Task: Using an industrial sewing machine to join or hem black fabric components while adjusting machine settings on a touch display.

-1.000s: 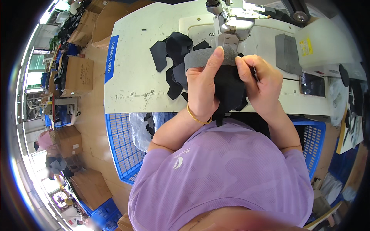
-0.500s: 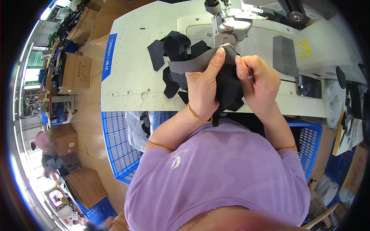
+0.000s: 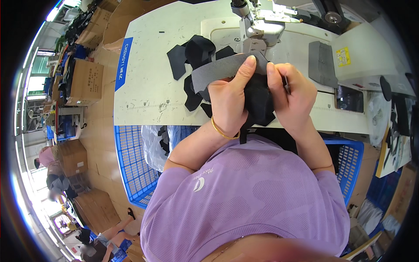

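My left hand (image 3: 229, 98) and my right hand (image 3: 290, 94) grip one bundle of fabric just in front of the sewing machine (image 3: 257, 26). The bundle is a black fabric piece (image 3: 258, 102) with a grey strip (image 3: 218, 70) folded over its top. My left thumb presses on the grey strip near the needle area. A gold bangle sits on my left wrist. More black cut pieces (image 3: 196, 50) lie on the white table (image 3: 144, 83) to the left of my hands.
A blue plastic crate (image 3: 131, 161) with a bag of black parts stands at my left, another blue crate (image 3: 349, 161) at my right. A grey pad (image 3: 322, 59) lies on the machine bed. Cardboard boxes (image 3: 85, 81) and other people are far left.
My hands and the fabric bundle have shifted slightly up toward the sewing machine. The grip on the pieces is the same.
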Tool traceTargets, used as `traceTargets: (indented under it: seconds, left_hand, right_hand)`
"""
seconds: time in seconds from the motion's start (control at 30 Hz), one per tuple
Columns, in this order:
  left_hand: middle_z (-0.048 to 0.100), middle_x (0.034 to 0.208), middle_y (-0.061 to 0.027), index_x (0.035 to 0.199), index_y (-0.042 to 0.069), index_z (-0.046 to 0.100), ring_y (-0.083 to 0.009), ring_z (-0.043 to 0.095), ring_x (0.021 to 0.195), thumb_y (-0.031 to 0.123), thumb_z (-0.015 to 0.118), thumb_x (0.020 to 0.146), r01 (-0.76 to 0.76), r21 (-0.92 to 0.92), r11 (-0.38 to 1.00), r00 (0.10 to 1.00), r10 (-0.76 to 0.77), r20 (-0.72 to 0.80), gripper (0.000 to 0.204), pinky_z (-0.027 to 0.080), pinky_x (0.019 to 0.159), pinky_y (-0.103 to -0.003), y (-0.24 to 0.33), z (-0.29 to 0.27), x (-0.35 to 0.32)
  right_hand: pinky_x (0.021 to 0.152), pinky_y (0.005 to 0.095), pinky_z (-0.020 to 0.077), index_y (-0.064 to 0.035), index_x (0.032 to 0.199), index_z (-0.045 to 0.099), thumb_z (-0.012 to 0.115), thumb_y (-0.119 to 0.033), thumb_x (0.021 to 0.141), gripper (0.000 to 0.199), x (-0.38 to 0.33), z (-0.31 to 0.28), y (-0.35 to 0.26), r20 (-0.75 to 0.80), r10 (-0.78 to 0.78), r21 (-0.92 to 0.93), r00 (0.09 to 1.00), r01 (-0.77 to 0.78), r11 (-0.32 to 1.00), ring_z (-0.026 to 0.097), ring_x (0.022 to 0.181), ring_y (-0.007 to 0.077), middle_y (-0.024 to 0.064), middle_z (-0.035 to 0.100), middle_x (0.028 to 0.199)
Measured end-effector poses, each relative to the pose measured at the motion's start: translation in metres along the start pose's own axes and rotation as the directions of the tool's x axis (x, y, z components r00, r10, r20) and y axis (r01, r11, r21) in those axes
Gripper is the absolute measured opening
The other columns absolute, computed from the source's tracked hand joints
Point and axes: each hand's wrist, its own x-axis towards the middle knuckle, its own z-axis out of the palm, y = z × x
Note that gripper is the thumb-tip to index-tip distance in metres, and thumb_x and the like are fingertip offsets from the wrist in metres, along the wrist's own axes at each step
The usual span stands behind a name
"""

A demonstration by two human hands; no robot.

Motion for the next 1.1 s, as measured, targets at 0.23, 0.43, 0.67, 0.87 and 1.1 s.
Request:
traceTargets:
  seconds: [0.23, 0.43, 0.67, 0.87, 1.1]
  left_hand:
    - [0.069, 0.091, -0.0061, 0.096, -0.002, 0.069, -0.0108, 0.063, 0.076, 0.009, 0.07, 0.09, -0.088, 0.01, 0.996, 0.995, 0.088, -0.038, 0.013, 0.05, 0.065, -0.023, 0.005, -0.004, 0.01]
    - [0.069, 0.087, -0.005, 0.092, -0.003, 0.07, -0.0104, 0.062, 0.076, 0.009, 0.071, 0.089, -0.099, 0.058, 0.993, 0.994, 0.101, -0.031, 0.012, 0.05, 0.066, -0.023, 0.006, -0.005, 0.01]
    - [0.068, 0.087, -0.0038, 0.097, 0.0, 0.068, -0.01, 0.061, 0.074, 0.008, 0.071, 0.088, -0.119, 0.041, 0.992, 0.992, 0.12, -0.042, 0.013, 0.05, 0.065, -0.023, 0.004, -0.005, 0.012]
    - [0.068, 0.088, -0.0049, 0.098, -0.001, 0.067, -0.0103, 0.062, 0.075, 0.009, 0.068, 0.091, -0.165, 0.025, 0.986, 0.985, 0.163, 0.063, 0.012, 0.05, 0.066, -0.023, 0.007, -0.006, 0.011]
    - [0.069, 0.086, -0.0075, 0.095, -0.004, 0.068, -0.0122, 0.064, 0.072, 0.008, 0.071, 0.088, -0.071, 0.176, 0.982, 0.993, 0.054, 0.1, 0.015, 0.052, 0.063, -0.024, 0.029, -0.012, 0.033]
  right_hand:
    - [0.049, 0.0211, 0.0365, 0.0001, 0.092, 0.067, 0.063, -0.01, 0.093, 0.011, -0.002, -0.007, -0.001, 0.113, 0.413, 0.433, 0.904, -0.419, 0.798, 0.048, 0.055, 0.005, 0.0037, 0.062, 0.068]
    - [0.046, 0.0251, 0.0371, -0.0033, 0.089, 0.064, 0.071, -0.007, 0.086, 0.008, -0.001, 0.001, 0.003, 0.082, 0.238, 0.301, 0.968, -0.251, 0.92, 0.048, 0.05, 0.0102, 0.0039, 0.058, 0.066]
    - [0.047, 0.0278, 0.0387, -0.0052, 0.085, 0.062, 0.071, -0.008, 0.086, 0.01, 0.002, 0.003, 0.004, 0.082, 0.169, 0.217, 0.982, -0.184, 0.959, 0.049, 0.049, 0.0178, 0.007, 0.054, 0.064]
    - [0.047, 0.0268, 0.0386, -0.0023, 0.084, 0.062, 0.068, -0.008, 0.087, 0.008, 0.002, 0.005, 0.003, 0.076, 0.217, 0.279, 0.973, -0.23, 0.932, 0.05, 0.05, 0.0144, 0.0065, 0.055, 0.063]
    - [0.05, 0.0234, 0.0415, 0.0001, 0.082, 0.066, 0.066, -0.009, 0.088, 0.011, 0.01, 0.012, 0.003, 0.147, 0.374, 0.408, 0.916, -0.401, 0.82, 0.052, 0.052, 0.0071, 0.0042, 0.062, 0.062]
